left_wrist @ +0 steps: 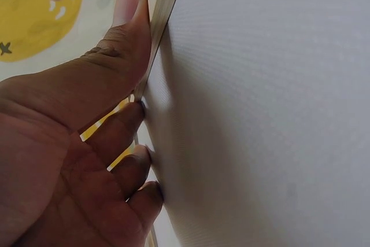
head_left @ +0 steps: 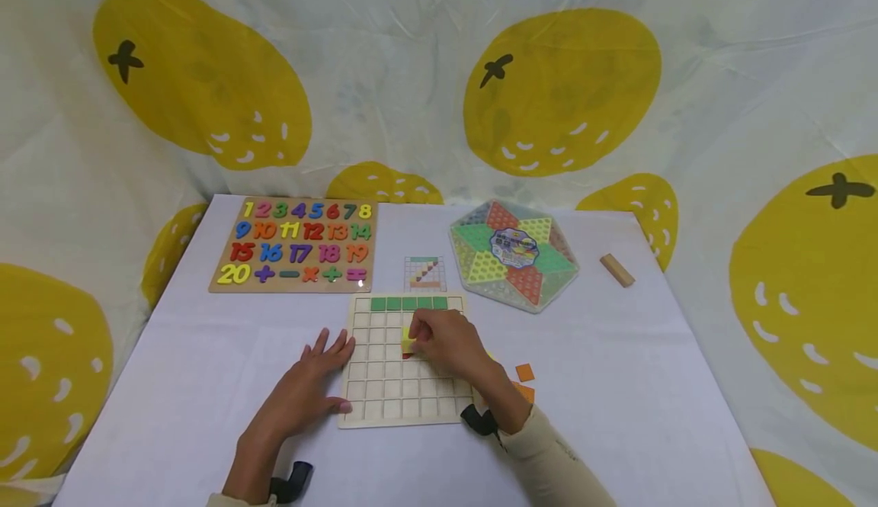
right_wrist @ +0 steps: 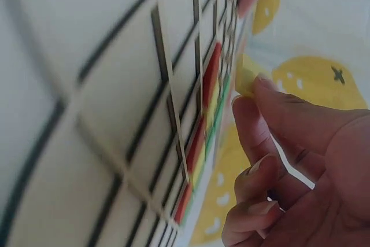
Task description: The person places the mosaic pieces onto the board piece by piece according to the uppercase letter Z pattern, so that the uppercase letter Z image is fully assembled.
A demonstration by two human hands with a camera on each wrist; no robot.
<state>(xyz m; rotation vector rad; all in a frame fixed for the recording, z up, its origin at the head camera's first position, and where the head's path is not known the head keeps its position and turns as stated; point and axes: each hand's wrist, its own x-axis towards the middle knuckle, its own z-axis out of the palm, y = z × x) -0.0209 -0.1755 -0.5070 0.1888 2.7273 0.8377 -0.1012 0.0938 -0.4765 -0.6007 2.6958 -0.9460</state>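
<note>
1. Nearest, the left hand point(head_left: 310, 383) spreads its thumb and fingers against the edge of the wooden board point(head_left: 374, 389).
2. Over it, the right hand point(head_left: 447, 344) pinches a yellow tile point(right_wrist: 245, 82).
3. Inside square cells sit red tiles point(right_wrist: 196, 144) and, farther, green tiles point(head_left: 409, 303).
4. Beyond lie a card point(head_left: 424, 274), a tray point(head_left: 288, 289) of bulging numerals point(head_left: 299, 253) and a hexagonal clear case point(head_left: 490, 288).
</note>
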